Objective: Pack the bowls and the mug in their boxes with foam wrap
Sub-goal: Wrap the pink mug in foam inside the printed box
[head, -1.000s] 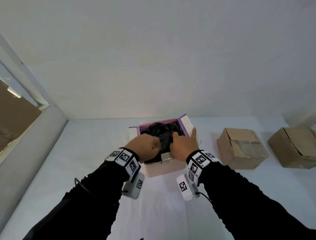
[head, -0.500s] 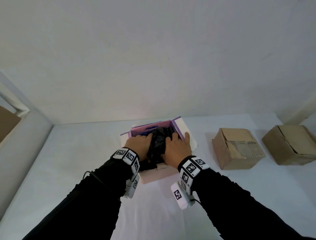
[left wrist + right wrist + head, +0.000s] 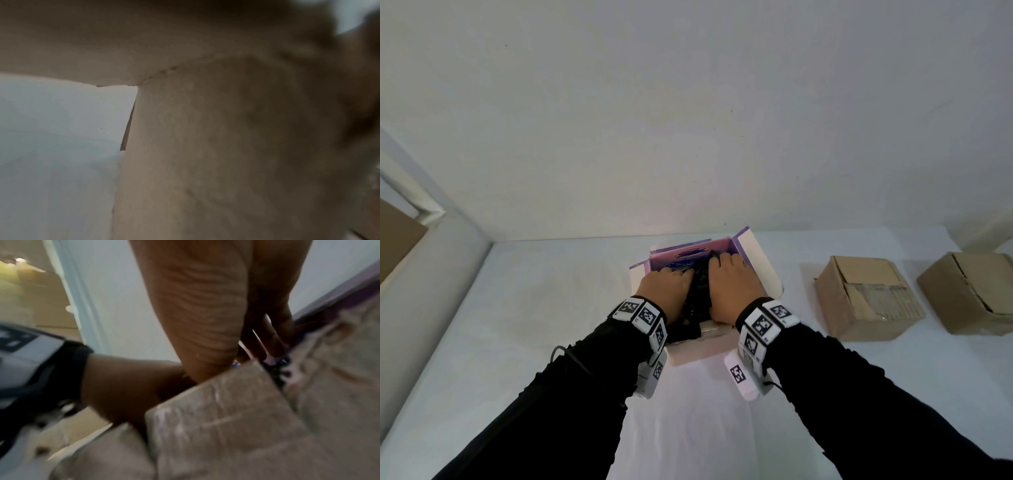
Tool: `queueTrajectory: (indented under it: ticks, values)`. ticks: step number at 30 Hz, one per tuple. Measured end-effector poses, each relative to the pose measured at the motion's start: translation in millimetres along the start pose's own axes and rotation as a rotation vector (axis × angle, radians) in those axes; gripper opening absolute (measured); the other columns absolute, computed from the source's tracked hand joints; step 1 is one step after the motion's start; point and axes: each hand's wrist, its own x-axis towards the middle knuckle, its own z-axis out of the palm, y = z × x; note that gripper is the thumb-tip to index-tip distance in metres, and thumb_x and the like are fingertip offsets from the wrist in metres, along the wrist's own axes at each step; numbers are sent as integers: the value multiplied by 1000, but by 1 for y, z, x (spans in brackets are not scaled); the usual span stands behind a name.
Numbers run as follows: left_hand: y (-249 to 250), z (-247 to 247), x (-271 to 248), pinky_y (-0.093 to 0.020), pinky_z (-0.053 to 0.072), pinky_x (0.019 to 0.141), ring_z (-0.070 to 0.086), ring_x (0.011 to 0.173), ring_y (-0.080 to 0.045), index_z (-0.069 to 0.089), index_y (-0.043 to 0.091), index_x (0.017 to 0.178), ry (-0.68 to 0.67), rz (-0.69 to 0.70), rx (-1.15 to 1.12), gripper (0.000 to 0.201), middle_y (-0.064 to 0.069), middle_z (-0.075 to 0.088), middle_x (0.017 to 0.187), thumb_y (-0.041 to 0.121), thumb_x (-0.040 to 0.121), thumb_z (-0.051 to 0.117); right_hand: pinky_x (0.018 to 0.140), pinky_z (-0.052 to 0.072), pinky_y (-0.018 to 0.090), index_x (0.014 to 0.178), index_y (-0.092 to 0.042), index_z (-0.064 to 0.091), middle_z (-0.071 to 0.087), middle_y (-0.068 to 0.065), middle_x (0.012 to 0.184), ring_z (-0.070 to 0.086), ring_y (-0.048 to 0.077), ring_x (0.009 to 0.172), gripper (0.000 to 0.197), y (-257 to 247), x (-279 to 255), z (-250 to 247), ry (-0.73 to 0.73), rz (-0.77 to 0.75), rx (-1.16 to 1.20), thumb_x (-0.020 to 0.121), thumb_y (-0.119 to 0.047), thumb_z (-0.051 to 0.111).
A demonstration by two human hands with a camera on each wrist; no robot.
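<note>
Our left hand [image 3: 666, 286] and right hand [image 3: 732, 286] press flat, fingers extended, on the black-wrapped bundle [image 3: 697, 294] inside the purple box [image 3: 751, 253]. Right of it on the white table [image 3: 517, 308], two cardboard boxes [image 3: 866, 298].

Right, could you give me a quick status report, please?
Left hand and right hand both pressing the black foam-wrapped bundle into the open purple-and-white cardboard box. Nothing in the way.

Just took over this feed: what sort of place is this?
Likely a plain packing station: a bare white table against a blank wall, an open purple-trimmed box with both hands in it, and two brown cardboard boxes to the right.
</note>
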Motion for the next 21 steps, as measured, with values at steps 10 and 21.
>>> queueTrajectory:
  ticks: [10,21]
  values:
    - [-14,-12,-4,-42,37,85,49,100,-32,68,20,93,152,-4,197,36,-7,58,101,34,60,73,80,52,31,116,-8,58,65,9,112,63,25,98,43,9,26,0,-347,-19,158,83,-34,62]
    - [-13,-15,-29,-41,33,86,57,84,-22,63,21,70,269,55,144,8,6,64,68,28,70,68,86,51,38,127,-18,48,60,6,123,58,26,109,63,14,33,6,-291,-90,52,77,-51,67]
